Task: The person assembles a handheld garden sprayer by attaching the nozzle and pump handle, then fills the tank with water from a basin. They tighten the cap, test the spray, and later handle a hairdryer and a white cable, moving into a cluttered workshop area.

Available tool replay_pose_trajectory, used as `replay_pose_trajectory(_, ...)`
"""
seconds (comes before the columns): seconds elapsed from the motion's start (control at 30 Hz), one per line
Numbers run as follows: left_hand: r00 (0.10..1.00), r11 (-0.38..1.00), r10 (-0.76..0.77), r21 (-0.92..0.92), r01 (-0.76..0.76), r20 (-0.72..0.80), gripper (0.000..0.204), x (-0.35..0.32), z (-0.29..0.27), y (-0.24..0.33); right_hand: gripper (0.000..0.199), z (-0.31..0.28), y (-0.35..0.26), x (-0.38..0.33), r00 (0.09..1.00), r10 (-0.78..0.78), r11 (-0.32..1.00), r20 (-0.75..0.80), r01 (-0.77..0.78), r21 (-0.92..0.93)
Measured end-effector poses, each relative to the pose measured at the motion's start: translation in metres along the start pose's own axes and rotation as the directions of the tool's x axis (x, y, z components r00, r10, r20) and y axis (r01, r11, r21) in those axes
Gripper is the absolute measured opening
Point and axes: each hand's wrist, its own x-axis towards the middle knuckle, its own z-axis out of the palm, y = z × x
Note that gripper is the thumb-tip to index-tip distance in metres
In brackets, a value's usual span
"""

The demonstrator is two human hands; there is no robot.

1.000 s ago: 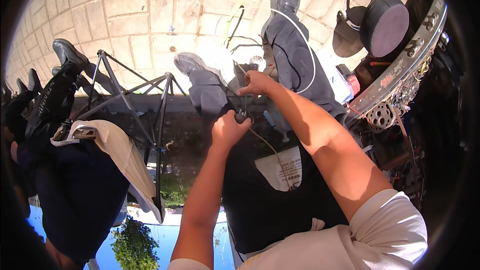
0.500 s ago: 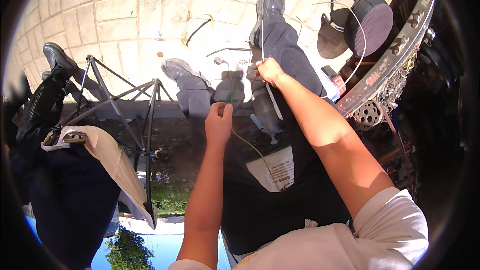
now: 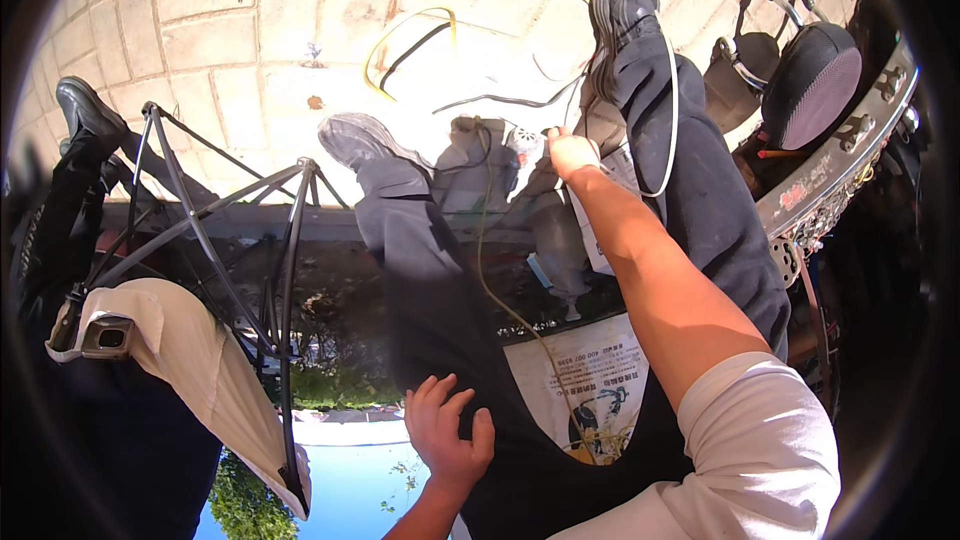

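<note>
My right hand (image 3: 573, 152) reaches down between my lower legs, its fingers closed near a small white perforated fitting (image 3: 523, 144); what they pinch is hidden. A white cable (image 3: 672, 110) curves over my right shin and bends back toward that hand. My left hand (image 3: 447, 430) hovers above my left thigh with fingers apart and nothing in it. Past it, a thin brownish cord (image 3: 484, 240) hangs from near the fitting down to a white printed bag (image 3: 575, 360) between my thighs. Beside my right wrist is a white printed box-like piece (image 3: 598, 240).
A yellow loop (image 3: 375, 70) and a dark cable (image 3: 500, 98) lie on the paving. To the right are a round dark stool (image 3: 815, 85) and a metal edge (image 3: 835, 170) with small parts. A folding frame (image 3: 205, 220) and a seated person's leg (image 3: 75, 200) are at left.
My left hand has left the cord and drawn back toward me, its fingers opening. My right hand has moved toward the white fitting, and the white cable now lies across my right leg.
</note>
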Motion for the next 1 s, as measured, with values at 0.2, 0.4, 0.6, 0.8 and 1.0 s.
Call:
replay_pose_trajectory(0.2,0.988,0.994,0.088,0.074,-0.079,-0.125,0.020,0.000,0.007,-0.004,0.035,-0.050,-0.027,-0.061,0.946,0.023,0.987,0.322,-0.073,0.143)
replay_pose_trajectory(0.4,0.944,0.984,0.137,0.151,-0.095,-0.301,0.021,-0.013,0.009,-0.020,0.035,-0.161,-0.040,-0.221,0.947,-0.188,0.863,0.262,0.032,0.504)
replay_pose_trajectory(0.6,0.867,0.994,0.111,0.064,-0.092,-0.486,0.024,-0.038,-0.025,-0.009,0.039,-0.291,-0.033,-0.448,0.896,-0.439,0.420,0.075,0.131,0.898)
replay_pose_trajectory(0.8,0.947,0.993,0.068,-0.068,-0.093,-0.315,0.033,-0.116,-0.121,0.016,0.050,-0.326,-0.013,-0.644,0.940,-0.294,-0.088,-0.171,0.151,0.985)
replay_pose_trajectory(1.0,0.914,0.991,-0.125,-0.088,0.098,-0.387,0.038,-0.192,-0.141,-0.031,0.051,-0.351,0.038,-0.730,0.789,-0.306,-0.424,-0.533,0.388,0.818)
